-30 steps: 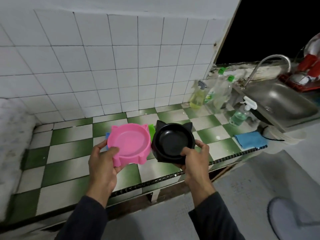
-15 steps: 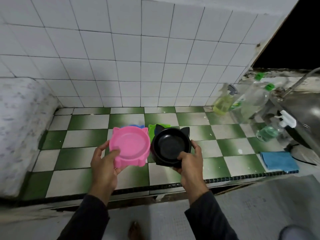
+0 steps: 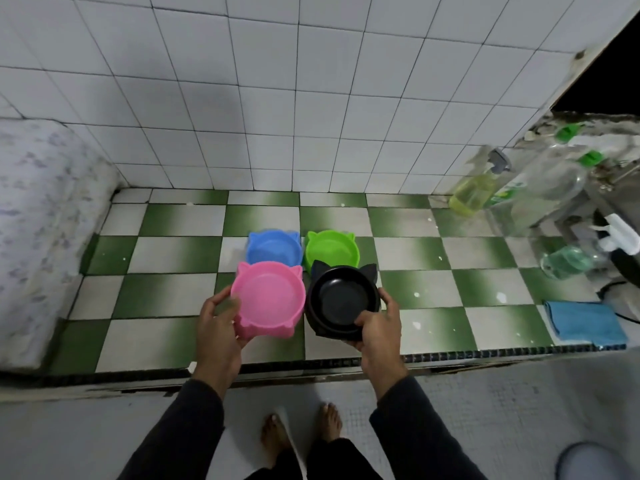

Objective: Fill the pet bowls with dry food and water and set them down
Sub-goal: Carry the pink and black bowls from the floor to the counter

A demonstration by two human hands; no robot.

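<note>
Left hand (image 3: 221, 327) grips the pink cat-ear bowl (image 3: 267, 302) at its 8 o'clock rim, thumb over the edge. Right hand (image 3: 379, 327) grips the black cat-ear bowl (image 3: 343, 301) at its 4 o'clock rim. Both bowls empty, side by side, above the checkered bench (image 3: 433, 289). Blue bowl (image 3: 273, 250) and green bowl (image 3: 331, 249) sit on the bench at 12 o'clock of the held pair. Blue cloth (image 3: 585, 322) lies at 3 o'clock, well apart.
</note>
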